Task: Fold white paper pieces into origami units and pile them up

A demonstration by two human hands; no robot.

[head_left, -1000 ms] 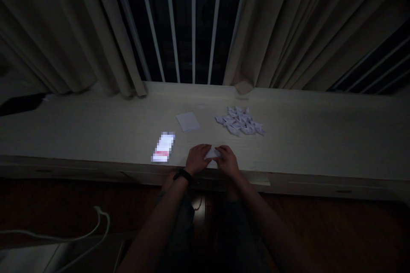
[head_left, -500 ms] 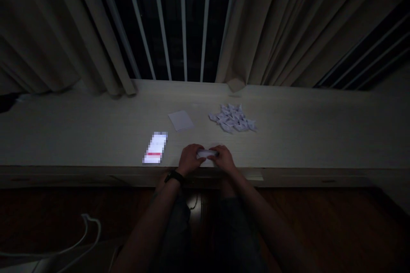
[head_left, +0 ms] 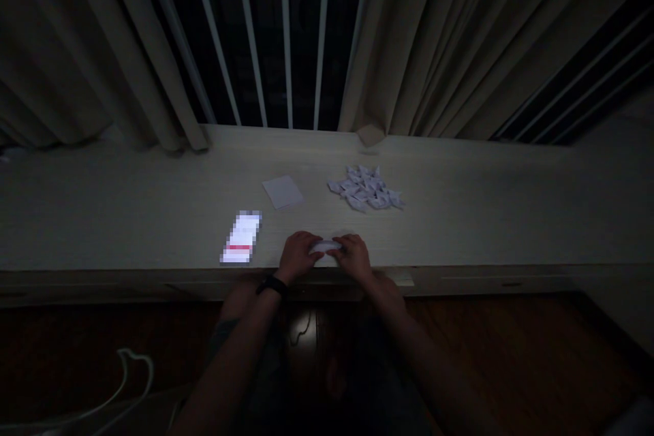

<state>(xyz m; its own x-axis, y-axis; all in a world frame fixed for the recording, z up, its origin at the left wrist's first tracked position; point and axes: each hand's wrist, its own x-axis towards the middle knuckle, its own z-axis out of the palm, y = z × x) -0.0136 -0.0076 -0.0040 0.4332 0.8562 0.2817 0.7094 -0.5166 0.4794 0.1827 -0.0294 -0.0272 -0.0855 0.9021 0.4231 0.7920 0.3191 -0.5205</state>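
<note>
A small folded piece of white paper is pinched between my two hands near the front edge of the pale ledge. My left hand, with a black band on its wrist, grips the paper's left end. At the right end, the fingers and thumb of my right hand close on it. Fingertips cover both ends, so the full folded shape cannot be made out. Beyond my hands lies a pile of folded paper pieces with pointed tips. To its left rests a flat square of paper.
A lit phone, its screen blurred, lies left of my hands. Curtains and a barred window stand behind the ledge. On the lower left a white cable loops above the dark wooden floor.
The paper between my hands now shows as a narrow strip rather than a partly hidden flat piece. My view has shifted right, and my knees have spread apart. Pile, square and phone stay put.
</note>
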